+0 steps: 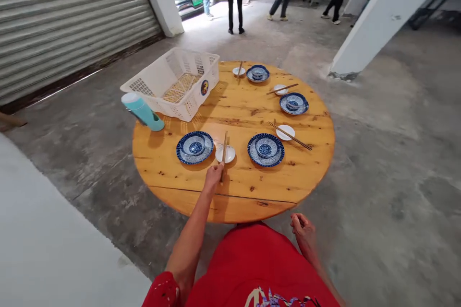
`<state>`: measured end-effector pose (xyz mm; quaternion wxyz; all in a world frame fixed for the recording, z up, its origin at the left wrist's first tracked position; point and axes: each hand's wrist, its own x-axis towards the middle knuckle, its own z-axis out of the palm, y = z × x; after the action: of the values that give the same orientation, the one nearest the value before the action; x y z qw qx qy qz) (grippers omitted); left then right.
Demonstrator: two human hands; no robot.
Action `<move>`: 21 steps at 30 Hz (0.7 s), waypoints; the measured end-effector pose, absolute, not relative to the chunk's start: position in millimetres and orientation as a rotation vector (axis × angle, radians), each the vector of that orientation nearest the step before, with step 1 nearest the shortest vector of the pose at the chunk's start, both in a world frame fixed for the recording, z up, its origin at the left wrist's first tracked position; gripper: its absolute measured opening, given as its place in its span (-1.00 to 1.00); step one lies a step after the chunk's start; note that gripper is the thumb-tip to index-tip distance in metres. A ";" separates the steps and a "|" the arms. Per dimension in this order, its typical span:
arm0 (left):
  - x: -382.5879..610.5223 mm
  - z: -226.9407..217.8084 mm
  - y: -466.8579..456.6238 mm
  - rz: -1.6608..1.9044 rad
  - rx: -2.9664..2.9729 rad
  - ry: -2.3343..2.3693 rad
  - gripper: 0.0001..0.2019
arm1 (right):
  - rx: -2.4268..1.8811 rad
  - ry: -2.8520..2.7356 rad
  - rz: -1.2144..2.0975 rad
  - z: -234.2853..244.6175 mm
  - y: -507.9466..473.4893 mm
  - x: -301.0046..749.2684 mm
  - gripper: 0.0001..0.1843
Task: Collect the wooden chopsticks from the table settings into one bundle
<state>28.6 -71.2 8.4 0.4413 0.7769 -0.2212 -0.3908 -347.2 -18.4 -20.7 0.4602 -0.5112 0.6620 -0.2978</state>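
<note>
Tbl [237, 105]: L hand [215, 172] fwd, pinching chopsticks [225, 145]; R hand [303, 231] curled.

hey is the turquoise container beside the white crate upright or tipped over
Upright: the turquoise container has its base on the table, pale top uppermost, though it looks slanted in this view.

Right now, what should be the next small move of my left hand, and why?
Perhaps ease open the left hand and leave the chopsticks: they span the white dish, much as the right-hand pair lies across its own dish, untouched.
</note>
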 end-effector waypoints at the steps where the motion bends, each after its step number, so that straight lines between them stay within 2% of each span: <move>1: 29.8 10.3 -73.5 -1.032 1.875 -0.522 -0.59 | -1.209 1.647 -0.751 -19.6 -16.0 -347.4 -0.54; 5: 30.1 19.6 -79.7 -1.175 1.699 -0.406 -0.64 | -1.123 1.685 -0.780 -17.0 -11.8 -341.9 -0.52; 13: 22.9 18.9 -82.3 -1.236 1.552 -0.245 -0.85 | -1.295 1.563 -0.695 -35.8 2.7 -333.5 -0.54; 21: -4.4 21.0 -77.0 -1.084 1.616 -0.240 -0.79 | -1.261 1.601 -0.683 -31.7 -1.9 -359.8 -0.53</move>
<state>-4.4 -77.0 21.0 0.5566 0.6847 -0.1017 -0.4593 -359.8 -1.9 -31.7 0.4760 -0.5160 0.6551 -0.2794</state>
